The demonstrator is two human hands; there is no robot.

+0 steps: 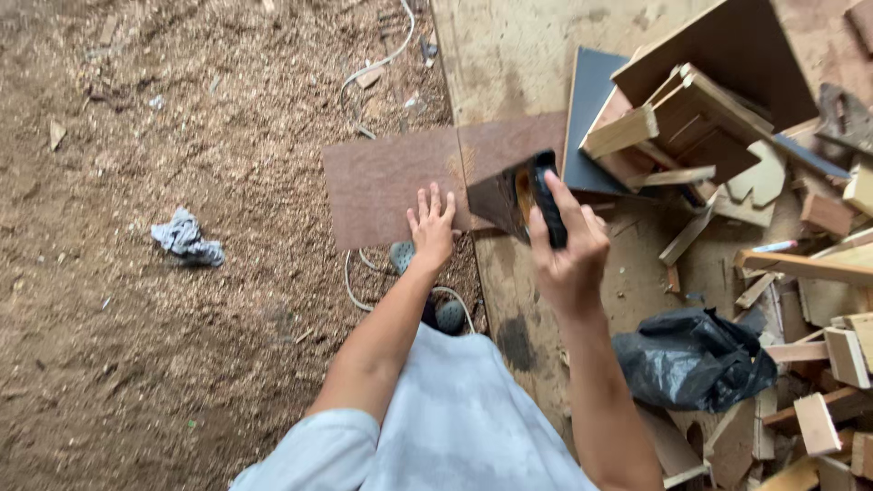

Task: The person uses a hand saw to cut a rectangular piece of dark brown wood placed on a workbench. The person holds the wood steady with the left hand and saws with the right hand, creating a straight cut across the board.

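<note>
Head view: left hand (433,227) flat on brown board (391,182) (right hand (568,259) grips saw (523,195)).

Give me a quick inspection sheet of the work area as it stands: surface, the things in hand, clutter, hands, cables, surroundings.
Surface: worn plywood bench top, stained, dusty.
Job's things: brown board lying flat, overhanging the bench edge; handsaw with black handle, blade set on the board.
Clutter: wood offcuts piled at the right; dark grey panel under them; black plastic bag.
Hands: left hand pressed flat on the board; right hand gripping the saw handle.
Cables: white cord on the ground beyond the board; another loop near the person's feet.
Surroundings: sawdust-covered ground; crumpled grey rag.
</note>
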